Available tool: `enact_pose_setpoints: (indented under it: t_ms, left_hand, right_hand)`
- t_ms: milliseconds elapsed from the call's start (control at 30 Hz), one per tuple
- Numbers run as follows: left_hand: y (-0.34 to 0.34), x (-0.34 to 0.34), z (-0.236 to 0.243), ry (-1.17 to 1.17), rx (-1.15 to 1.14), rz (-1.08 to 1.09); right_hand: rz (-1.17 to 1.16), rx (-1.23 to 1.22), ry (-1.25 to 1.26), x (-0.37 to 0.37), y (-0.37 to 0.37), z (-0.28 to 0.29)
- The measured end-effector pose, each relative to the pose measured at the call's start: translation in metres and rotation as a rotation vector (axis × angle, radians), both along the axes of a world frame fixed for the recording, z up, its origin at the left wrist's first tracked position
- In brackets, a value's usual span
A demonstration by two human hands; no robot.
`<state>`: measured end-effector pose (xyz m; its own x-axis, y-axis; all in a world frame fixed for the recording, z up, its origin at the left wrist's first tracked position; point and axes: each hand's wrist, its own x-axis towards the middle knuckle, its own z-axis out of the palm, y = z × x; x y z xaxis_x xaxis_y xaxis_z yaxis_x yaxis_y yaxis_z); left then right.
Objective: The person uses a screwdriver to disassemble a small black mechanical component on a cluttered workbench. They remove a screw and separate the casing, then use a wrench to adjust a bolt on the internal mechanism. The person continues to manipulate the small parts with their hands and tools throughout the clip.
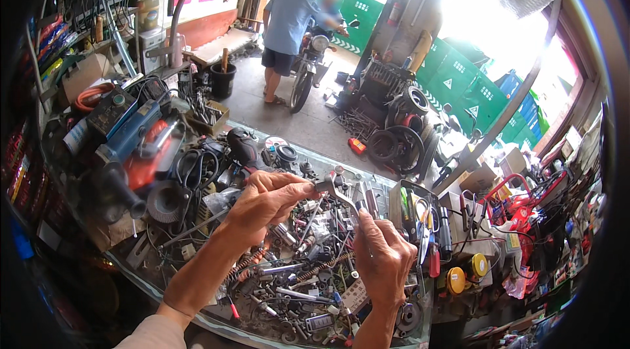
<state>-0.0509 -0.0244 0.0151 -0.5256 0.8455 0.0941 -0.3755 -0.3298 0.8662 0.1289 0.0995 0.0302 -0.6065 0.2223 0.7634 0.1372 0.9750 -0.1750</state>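
Observation:
Above the cluttered bench, a curved silver metal lever (pixel 346 200) with a rounded head is held between my two hands. My right hand (pixel 384 254) is closed around its lower, longer part. My left hand (pixel 266 201) pinches a small dark grey cylindrical piece (pixel 323 186) at the lever's head; whether that piece is separate from the lever I cannot tell. Beneath both hands lies a heap of small parts, with coil springs (pixel 246 261), bolts and metal rods among them.
A power drill (pixel 244 147) and a blue-and-red machine (pixel 141 145) lie on the left. Scissors (pixel 425 227) and pens stand in a box at right, beside yellow round tins (pixel 456 280). Beyond the bench, two people are at a motorcycle (pixel 305 73); tyres (pixel 397 145) lean nearby.

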Motion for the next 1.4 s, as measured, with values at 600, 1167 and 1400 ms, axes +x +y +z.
enact_pose_setpoints:
  t_ms: [600, 1167, 1400]
  left_hand:
    - [0.003, 0.006, -0.004, 0.841, -0.246, 0.447]
    - [-0.009, -0.005, -0.006, 1.003, -0.214, -0.346]
    - [0.005, 0.021, -0.014, 0.402, 0.307, -0.510]
  right_hand:
    - [0.470, -1.355, -0.258, 0.003, -0.009, 0.001]
    - [0.739, -1.455, 0.128, 0.025, 0.016, 0.007]
    - [1.296, -1.700, 0.523, 0.009, 0.053, -0.045]
